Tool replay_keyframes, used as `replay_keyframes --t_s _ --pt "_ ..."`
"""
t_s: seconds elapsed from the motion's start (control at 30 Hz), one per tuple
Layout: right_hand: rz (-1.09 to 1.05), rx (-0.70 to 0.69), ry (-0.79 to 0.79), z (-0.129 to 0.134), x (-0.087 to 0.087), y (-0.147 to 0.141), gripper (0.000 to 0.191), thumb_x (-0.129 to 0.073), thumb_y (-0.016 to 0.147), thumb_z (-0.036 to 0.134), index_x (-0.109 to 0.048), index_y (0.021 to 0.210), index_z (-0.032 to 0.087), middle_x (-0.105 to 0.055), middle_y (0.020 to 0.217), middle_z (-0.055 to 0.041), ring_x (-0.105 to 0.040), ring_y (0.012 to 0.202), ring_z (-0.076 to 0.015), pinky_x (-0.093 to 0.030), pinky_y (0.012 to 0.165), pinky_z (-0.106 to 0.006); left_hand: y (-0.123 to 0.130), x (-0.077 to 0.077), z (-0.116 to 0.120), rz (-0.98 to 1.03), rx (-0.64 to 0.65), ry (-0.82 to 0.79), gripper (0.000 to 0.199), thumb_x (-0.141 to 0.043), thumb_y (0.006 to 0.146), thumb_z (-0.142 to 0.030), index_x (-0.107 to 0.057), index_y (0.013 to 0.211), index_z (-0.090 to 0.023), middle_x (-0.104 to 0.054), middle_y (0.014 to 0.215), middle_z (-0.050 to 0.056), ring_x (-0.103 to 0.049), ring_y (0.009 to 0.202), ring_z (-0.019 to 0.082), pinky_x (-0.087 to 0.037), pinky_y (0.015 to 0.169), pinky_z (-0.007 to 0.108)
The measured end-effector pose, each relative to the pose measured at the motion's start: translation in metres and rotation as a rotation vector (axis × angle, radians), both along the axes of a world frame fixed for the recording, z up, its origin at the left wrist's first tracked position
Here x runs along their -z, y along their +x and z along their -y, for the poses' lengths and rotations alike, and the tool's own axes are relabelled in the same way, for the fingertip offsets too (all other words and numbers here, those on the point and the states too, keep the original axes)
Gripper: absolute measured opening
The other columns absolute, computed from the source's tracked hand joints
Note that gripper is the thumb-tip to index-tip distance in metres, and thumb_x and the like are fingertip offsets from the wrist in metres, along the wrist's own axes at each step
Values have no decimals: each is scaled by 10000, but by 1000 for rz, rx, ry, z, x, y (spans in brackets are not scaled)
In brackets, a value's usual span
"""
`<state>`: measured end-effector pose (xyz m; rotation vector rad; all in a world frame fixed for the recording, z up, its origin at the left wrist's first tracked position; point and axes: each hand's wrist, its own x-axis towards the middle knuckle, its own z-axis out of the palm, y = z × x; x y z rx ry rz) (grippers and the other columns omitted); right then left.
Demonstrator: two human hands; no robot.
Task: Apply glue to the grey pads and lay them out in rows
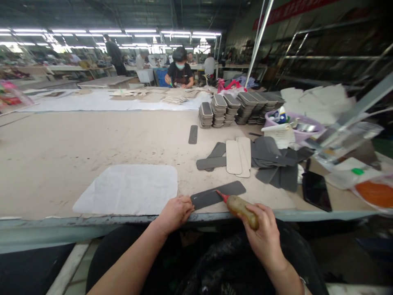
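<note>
A dark grey rounded strip point(229, 189) lies at the table's front edge. My left hand point(176, 212) pinches its left end with curled fingers. Wrapped round a yellowish-brown squeeze bottle point(241, 209) is my right hand point(264, 229); the bottle's red nozzle point(221, 195) points left and touches or nearly touches the strip's surface. To the left of the strip lies a white sheet point(132, 189) with rounded corners. Beyond it are cream strips point(234, 157) on top of loose dark grey pieces point(265, 151).
Stacks of grey pieces point(219, 110) stand farther back, near a purple basket point(317, 129). A black tablet or phone point(316, 190) lies at the right, beside a slanting metal pole point(353, 106). Across the table sits a masked person point(180, 73).
</note>
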<state>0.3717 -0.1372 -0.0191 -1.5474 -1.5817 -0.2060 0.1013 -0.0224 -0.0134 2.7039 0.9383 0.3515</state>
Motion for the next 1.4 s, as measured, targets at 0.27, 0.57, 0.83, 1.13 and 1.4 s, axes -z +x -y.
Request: replay_keyframes --t_s 0.27,0.57,0.83,1.13,1.4 --pt "4 150 30 -4 1 24 272 -620 841 297 -554 1092 216 -507 1028 -83 -532 981 -228 -485 857 -426 -1 -1 -1 16 -4 -34 280 -427 949 -260 -691 885 -192 -643 877 43 -591 854 157 -481 799 272" --pt "59 269 57 -6 0 37 266 -610 833 308 -584 1067 184 -516 1016 -110 -526 971 -256 -477 856 -460 1 -3 -1 14 -35 -85 259 -443 938 -240 -694 887 -198 -650 887 39 -596 857 159 -482 792 273" --pt "-774 381 4 -9 -9 28 471 -643 780 482 -513 1138 205 -579 1064 -68 -566 963 -240 -480 827 -426 2 -8 -3 0 -91 -129 231 -471 913 -255 -682 1002 -227 -664 906 37 -622 852 165 -491 780 263" --pt "-1758 -12 -77 -15 -7 -3 391 -547 840 553 -614 1063 238 -667 1068 -38 -646 855 -204 -546 716 -362 3 -12 -21 94 -91 -216 302 -453 865 -236 -714 717 -204 -634 824 47 -619 735 146 -482 672 241" --pt "-1738 -143 -206 -38 -4 -41 429 -502 840 608 -642 1019 244 -700 879 -27 -627 654 -197 -513 521 -326 20 -19 -8 705 -530 -552 314 -667 705 -482 -667 811 -186 -600 709 31 -559 586 158 -459 535 273"
